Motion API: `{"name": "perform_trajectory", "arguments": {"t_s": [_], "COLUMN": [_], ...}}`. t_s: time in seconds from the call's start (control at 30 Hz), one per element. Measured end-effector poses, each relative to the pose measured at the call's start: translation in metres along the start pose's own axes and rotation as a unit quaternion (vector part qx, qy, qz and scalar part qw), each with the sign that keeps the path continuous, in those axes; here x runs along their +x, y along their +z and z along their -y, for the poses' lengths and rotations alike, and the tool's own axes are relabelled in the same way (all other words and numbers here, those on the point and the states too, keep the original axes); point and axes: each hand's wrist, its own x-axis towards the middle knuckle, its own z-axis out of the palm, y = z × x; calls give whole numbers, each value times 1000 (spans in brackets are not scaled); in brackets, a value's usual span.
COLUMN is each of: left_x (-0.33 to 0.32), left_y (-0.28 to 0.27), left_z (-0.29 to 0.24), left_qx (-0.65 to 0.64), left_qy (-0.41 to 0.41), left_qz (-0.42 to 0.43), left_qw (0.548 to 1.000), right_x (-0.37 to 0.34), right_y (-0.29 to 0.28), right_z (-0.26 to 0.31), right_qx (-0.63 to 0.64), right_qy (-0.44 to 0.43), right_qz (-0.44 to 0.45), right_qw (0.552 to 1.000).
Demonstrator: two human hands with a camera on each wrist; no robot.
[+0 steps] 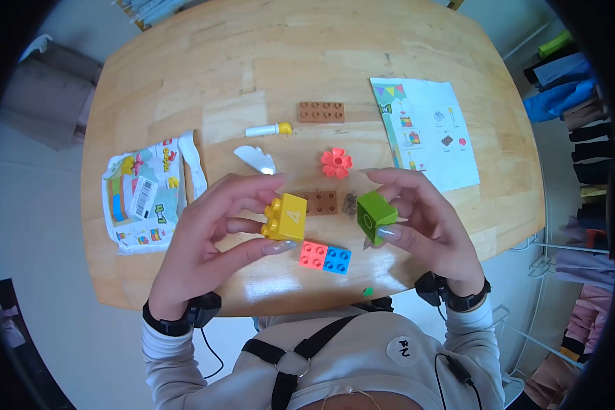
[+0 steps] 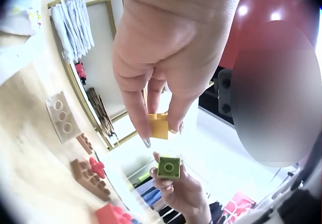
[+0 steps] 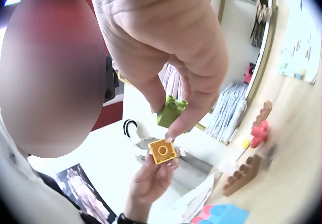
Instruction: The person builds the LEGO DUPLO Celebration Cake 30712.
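Observation:
My left hand (image 1: 215, 229) pinches a yellow brick (image 1: 292, 217) marked 4, its studs facing left toward the palm. In my right hand (image 1: 427, 225) is a green brick (image 1: 376, 215), held between thumb and fingers, its studs toward that palm. The two bricks are apart, their undersides facing each other above the table. The left wrist view shows the green brick's hollow underside (image 2: 168, 167) beyond the yellow brick (image 2: 159, 127). In the right wrist view the yellow brick's underside (image 3: 163, 151) appears below the green brick (image 3: 171, 111).
Between the hands lies a brown brick (image 1: 321, 202), with joined red (image 1: 312, 255) and blue (image 1: 337, 260) bricks nearer me. Farther back are a red flower (image 1: 337, 162), another brown brick (image 1: 322, 112), a candle piece (image 1: 266, 130) and a white piece (image 1: 255, 159). A packet (image 1: 143, 195) and sheet (image 1: 430, 133) flank them.

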Motion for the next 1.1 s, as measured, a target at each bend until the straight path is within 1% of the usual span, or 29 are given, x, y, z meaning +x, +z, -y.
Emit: {"name": "perform_trajectory", "arguments": {"t_s": [0.07, 0.1, 0.13, 0.2, 0.23, 0.27, 0.33, 0.37, 0.4, 0.43, 0.47, 0.5, 0.53, 0.57, 0.6, 0.63, 0.67, 0.7, 0.73, 0.77, 0.8, 0.87, 0.9, 0.97, 1.0, 1.07, 1.1], "left_x": [9, 12, 17, 23, 25, 25, 26, 27, 27, 28, 29, 29, 29, 28, 27, 26, 24, 23, 21, 18, 15, 10, 8, 8, 8, 7, 6], "left_y": [6, 4, 3, 3, 3, 2, 1, 2, 2, 3, 5, 7, 9, 10, 11, 11, 12, 14, 17, 22, 26, 32, 34, 37, 39, 39, 40], "left_z": [-8, -8, -7, -5, -5, -2, 3, 5, 6, 7, 7, 8, 8, 9, 10, 11, 8, 2, 0, 1, 2, 3, 3, 2, 2, 5, 7], "left_qx": [5, 48, 46, -44, -96, -97, -173, -173, -204, -236, -237, -222, -207, -207, -127, -45, -45, 96, 233, 244, 240, 259, 275, 274, 277, 288, 300], "left_qy": [38, 64, 75, 80, 70, 75, 36, 39, 16, -8, -9, -1, 5, 0, 15, 28, 22, 61, 99, 100, 92, 101, 106, 97, 93, 94, 94], "left_qz": [-12, -9, -4, 3, 10, 10, 33, 34, 40, 46, 49, 50, 49, 49, 54, 58, 58, 60, 64, 58, 62, 95, 104, 100, 91, 95, 96], "left_qw": [999, 997, 996, 996, 993, 992, 984, 984, 978, 971, 970, 974, 977, 977, 990, 997, 997, 992, 965, 963, 964, 956, 950, 951, 952, 948, 945], "right_x": [4, 5, 7, 10, 12, 11, 9, 8, 7, 6, 4, 5, 7, 8, 6, 3, 0, -2, -4, -7, -9, -12, -13, -13, -13, -15, -15], "right_y": [1, -1, -1, 0, 1, 1, 2, 2, 1, 1, 1, 1, 2, 3, 3, 3, 3, 5, 7, 9, 10, 14, 16, 20, 22, 28, 30], "right_z": [7, 2, 1, 1, 0, 1, 2, 5, 5, 4, 3, 2, 2, 1, 0, 0, 0, 1, 2, 2, 1, -2, -3, -5, -4, 0, -1], "right_qx": [133, 123, 115, 205, 199, 195, 176, 176, 175, 50, -75, -73, -144, -212, -208, -223, -236, -231, -262, -294, -289, -351, -348, -386, -386, -412, -414], "right_qy": [-9, -32, -37, -14, -20, -22, -9, 6, 4, -14, -29, -26, -98, -167, -164, -143, -122, -117, -111, -104, -96, -116, -111, -136, -134, -92, -88], "right_qz": [47, 55, 48, 42, 40, 40, 28, 12, 9, -19, -47, -50, -68, -83, -83, -61, -40, -39, -28, -16, -15, -3, -4, -11, -12, -14, -17], "right_qw": [990, 990, 992, 978, 979, 980, 984, 984, 985, 998, 996, 996, 982, 959, 961, 962, 963, 965, 958, 950, 952, 929, 931, 913, 912, 907, 906]}}
